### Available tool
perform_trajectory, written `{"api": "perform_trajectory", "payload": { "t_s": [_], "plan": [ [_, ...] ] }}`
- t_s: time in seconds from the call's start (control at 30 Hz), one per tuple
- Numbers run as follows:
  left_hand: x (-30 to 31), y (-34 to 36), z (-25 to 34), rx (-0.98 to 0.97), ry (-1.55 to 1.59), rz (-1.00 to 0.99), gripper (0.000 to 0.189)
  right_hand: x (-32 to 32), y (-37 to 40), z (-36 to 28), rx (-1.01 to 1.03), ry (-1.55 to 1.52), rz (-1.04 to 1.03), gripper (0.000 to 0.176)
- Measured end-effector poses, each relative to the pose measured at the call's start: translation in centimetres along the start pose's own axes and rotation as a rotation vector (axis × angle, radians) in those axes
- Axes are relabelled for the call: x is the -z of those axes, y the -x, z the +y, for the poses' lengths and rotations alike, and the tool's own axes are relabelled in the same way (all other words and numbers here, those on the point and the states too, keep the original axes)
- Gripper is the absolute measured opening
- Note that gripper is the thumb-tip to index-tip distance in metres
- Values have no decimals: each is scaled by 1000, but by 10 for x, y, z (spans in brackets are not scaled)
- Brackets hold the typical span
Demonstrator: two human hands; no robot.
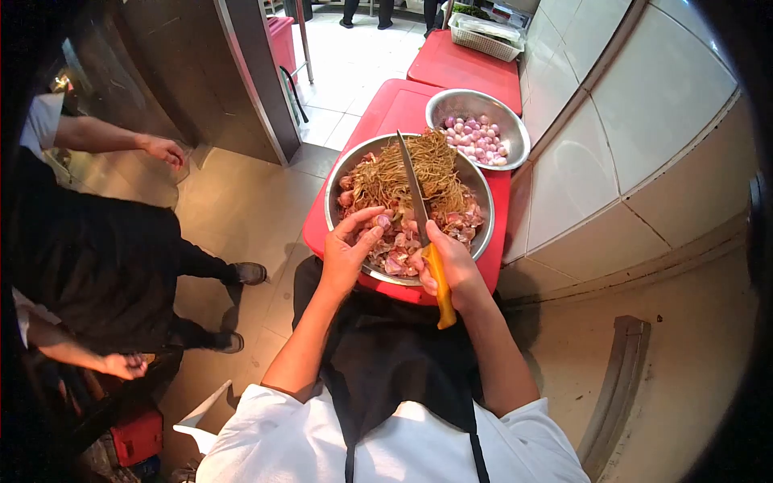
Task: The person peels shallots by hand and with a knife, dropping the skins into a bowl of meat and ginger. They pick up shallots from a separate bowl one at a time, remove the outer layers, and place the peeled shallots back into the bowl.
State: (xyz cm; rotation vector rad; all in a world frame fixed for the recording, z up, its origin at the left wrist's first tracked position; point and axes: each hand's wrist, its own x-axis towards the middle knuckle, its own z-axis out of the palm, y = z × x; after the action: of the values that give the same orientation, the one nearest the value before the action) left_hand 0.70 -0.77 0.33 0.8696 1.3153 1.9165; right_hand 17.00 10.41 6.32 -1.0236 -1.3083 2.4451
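My left hand point(352, 247) is closed on a small shallot point(382, 220), pinched between thumb and fingers over the near left part of a large metal bowl point(331, 193). Wrapped round the yellow handle of a knife point(415, 181) is my right hand point(451, 262); the blade points away from me above the bowl. Dry brown roots point(403, 173) heap up at the bowl's far side, and loose pinkish skins point(396, 262) lie at its near side. Beyond it to the right, a second metal bowl point(519, 133) holds several peeled shallots point(481, 141).
Both bowls stand on a red table point(386, 109); another red table point(451, 71) behind carries a white basket point(483, 39). A tiled wall point(636, 129) runs along the right. At the left stands a person in dark clothes point(97, 249). Other people's legs show at the top.
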Motion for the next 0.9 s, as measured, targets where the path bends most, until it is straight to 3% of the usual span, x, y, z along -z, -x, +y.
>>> {"api": "perform_trajectory", "payload": {
  "t_s": [0.27, 0.4, 0.43, 0.57, 0.7, 0.9],
  "plan": [
    [-13, 3, 3, 192, 467, 19, 36, -8, 12, 14, 229, 165, -8, 59],
    [-16, 3, 4, 231, 499, 67, 34, -13, 9, 27, 317, 271, -25, 62],
    [-18, 4, 8, 236, 484, 89, 34, -13, 13, 21, 252, 434, -1, 65],
    [-20, 6, 10, 244, 503, 112, 29, -13, -4, 40, 530, 577, 82, 62],
    [-20, 5, 3, 232, 527, 146, 29, -16, -5, 37, 531, 578, 79, 57],
    [-20, 4, -4, 181, 380, 193, 31, -22, 9, 26, 367, 428, 19, 56]
  ]
}}
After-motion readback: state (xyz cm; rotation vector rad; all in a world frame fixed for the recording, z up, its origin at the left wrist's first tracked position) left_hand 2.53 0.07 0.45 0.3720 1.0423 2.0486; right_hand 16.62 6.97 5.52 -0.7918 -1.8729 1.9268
